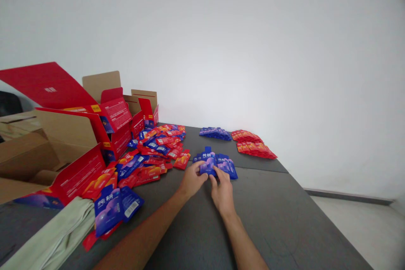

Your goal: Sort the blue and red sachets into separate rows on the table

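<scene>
Between my two hands is a blue pouch [208,161] with white lettering and a purple pattern. My left hand [192,180] pinches its left lower edge. At its lower right, the thumb and fingers of my right hand [222,190] are closed on the same pouch. Other blue pouches [228,165] lie overlapped just behind and to the right of it. My fingers hide part of the held pouch's lower edge.
Red and blue pouches [152,147] lie in a loose heap at left. Open red cartons [79,173] stand beyond them, with a pale green cloth [60,236] nearer. Overlapped blue pouches [215,133] and red pouches [255,145] lie by the wall.
</scene>
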The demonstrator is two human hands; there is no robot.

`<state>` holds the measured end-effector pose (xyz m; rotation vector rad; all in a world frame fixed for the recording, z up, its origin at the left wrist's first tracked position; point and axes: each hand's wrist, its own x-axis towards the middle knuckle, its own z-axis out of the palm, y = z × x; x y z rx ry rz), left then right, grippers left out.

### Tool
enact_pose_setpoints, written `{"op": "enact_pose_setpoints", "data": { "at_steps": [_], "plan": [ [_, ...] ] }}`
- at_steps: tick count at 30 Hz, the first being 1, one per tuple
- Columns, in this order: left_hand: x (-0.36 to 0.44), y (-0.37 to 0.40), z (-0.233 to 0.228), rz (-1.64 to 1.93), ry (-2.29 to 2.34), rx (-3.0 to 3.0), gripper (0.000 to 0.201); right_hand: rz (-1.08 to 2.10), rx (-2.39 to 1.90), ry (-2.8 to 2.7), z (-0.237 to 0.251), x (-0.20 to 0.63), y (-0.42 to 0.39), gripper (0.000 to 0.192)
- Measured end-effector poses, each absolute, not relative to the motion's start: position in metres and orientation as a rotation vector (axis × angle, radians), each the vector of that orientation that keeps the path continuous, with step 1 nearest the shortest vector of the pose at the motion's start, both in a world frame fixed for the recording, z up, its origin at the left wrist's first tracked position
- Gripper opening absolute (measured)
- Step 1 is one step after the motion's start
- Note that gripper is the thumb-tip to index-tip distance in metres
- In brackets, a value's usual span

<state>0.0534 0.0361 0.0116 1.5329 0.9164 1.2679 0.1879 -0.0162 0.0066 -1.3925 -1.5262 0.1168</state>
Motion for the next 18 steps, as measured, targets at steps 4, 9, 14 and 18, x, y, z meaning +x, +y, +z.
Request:
{"op": "enact_pose_setpoints", "data": {
  "at_steps": [4,9,14,18],
  "plan": [
    [0.073,0.047,0.007,1.241,1.03,1.914,0.045,-0.012,-1.509,-1.483,-0.002,0.206,-0.002,0.04],
    [0.088,0.056,-0.003,1.114,1.232,2.216,0.042,-0.072,-1.657,-1.432,-0.024,0.213,0.01,0.041],
    [0.099,0.057,-0.009,1.083,1.299,2.288,0.039,-0.104,-1.786,-1.433,-0.034,0.216,0.011,0.05],
    [0.103,0.057,-0.014,1.157,1.277,2.231,0.038,-0.164,-1.837,-1.342,-0.034,0.218,0.012,0.053]
  ]
}}
